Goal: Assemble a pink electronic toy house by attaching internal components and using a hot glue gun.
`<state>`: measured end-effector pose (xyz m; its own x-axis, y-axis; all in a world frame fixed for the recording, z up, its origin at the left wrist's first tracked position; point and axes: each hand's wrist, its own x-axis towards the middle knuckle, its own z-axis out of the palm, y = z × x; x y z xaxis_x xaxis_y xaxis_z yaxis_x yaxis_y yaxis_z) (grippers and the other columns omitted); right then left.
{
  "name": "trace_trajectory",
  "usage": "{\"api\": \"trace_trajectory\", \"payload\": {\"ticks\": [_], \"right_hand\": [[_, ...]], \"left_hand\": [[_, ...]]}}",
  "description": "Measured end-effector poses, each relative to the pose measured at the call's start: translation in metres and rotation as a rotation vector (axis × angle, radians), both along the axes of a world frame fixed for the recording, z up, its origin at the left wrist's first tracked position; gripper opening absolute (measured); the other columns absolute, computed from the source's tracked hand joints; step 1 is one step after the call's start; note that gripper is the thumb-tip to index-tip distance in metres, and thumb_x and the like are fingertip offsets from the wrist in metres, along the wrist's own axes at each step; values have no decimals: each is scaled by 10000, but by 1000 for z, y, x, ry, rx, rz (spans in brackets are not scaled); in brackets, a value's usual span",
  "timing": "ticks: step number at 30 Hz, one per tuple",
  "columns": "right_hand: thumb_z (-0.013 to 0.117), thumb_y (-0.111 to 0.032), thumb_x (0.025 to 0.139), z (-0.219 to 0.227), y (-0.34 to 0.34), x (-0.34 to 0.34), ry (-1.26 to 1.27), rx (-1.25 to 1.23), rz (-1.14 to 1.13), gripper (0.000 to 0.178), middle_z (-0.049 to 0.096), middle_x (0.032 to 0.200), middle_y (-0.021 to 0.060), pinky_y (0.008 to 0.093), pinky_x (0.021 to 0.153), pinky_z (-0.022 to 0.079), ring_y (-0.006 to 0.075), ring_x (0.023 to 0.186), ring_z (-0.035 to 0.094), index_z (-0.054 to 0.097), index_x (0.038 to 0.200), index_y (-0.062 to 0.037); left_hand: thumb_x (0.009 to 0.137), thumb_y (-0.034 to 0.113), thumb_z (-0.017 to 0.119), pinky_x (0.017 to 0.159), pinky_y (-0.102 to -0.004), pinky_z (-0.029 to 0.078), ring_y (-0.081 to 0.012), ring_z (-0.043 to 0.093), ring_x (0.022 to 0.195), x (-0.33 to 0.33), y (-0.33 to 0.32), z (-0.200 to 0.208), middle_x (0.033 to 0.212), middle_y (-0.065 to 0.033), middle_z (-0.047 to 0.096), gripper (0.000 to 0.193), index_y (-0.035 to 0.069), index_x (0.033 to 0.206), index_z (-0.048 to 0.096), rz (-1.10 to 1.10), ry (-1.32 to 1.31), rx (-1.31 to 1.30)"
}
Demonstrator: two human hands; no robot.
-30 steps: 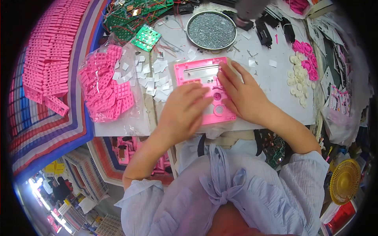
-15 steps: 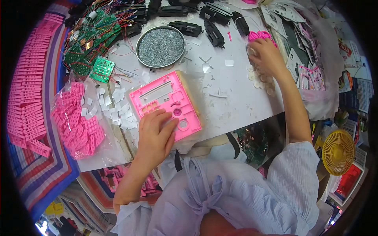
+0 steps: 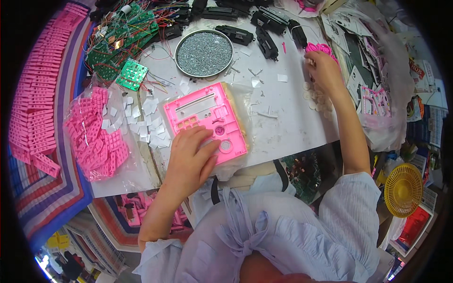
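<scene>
The left hand rests with thumb and fingers parted on the lower left of the pink panel, hiding that corner; the panel lies on a plastic-wrapped pad at the counter's near edge. The right hand has bent fingers beside pink rings, partly covering them and white discs; whether it grips anything cannot be told. Paper scraps litter the white counter. A yellow fan stands at right; the room's dark rim cuts off stacked pink parts.
</scene>
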<state>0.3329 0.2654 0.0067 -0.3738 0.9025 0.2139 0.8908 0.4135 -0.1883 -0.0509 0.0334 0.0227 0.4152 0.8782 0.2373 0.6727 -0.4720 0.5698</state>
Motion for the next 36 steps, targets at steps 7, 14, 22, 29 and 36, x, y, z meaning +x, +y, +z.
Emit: {"api": "trace_trajectory", "payload": {"ticks": [7,14,22,29,36], "right_hand": [[696,-93,828,-10,2,-30,44,-14,-47,174,707,909,117,402,760,539,313,871,673,708,1001,-73],[685,22,878,32,-74,-77,1082,-665,237,258,677,937,56,277,750,563,127,883,657,617,1125,-4],[714,63,844,35,-141,-146,1226,-887,502,376,608,1091,74,285,835,557,143,965,649,573,1185,-7],[728,-25,885,30,-170,-162,991,-741,214,175,716,896,69,240,668,542,96,755,667,703,1049,31],[727,-50,870,36,-158,-173,795,-563,390,100,690,830,68,273,606,493,138,684,637,715,965,-20]], "left_hand": [[773,50,735,947,-472,466,-352,603,1068,9,16,18,1148,-123,638,342,62,1109,670,52,-151,94],[884,83,704,687,-299,514,-179,651,767,15,5,20,909,-93,695,160,25,1032,690,250,-554,-330],[951,144,664,542,-239,425,-27,543,599,26,19,23,709,1,667,161,-8,898,662,103,-817,-802],[931,72,671,517,-271,425,-103,542,574,36,-5,15,710,-40,595,57,17,935,656,307,-542,-249],[840,92,731,706,-405,489,-266,627,804,23,-8,-1,908,-95,633,209,65,1032,652,211,-263,24]]}}
